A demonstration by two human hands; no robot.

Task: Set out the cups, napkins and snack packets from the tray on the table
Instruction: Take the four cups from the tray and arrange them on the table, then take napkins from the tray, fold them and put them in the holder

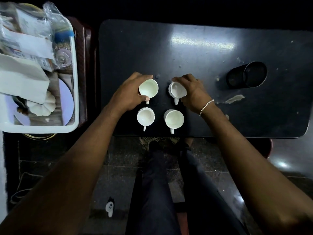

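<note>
We see four white cups in a two-by-two block near the front edge of the dark table (203, 68), all empty, handles toward us. Our left hand (130, 94) grasps the far-left cup (149, 88); our right hand (191, 90), bracelet (205, 106) at the wrist, grips the far-right cup (177, 89). The near-left cup (145, 116) and near-right cup (174, 118) stand free. The white tray (76, 82) to the left holds napkins (20, 78) and clear snack packets (33, 28); their printing is unreadable. A black cylinder (247, 75) lies tipped farther right.
</note>
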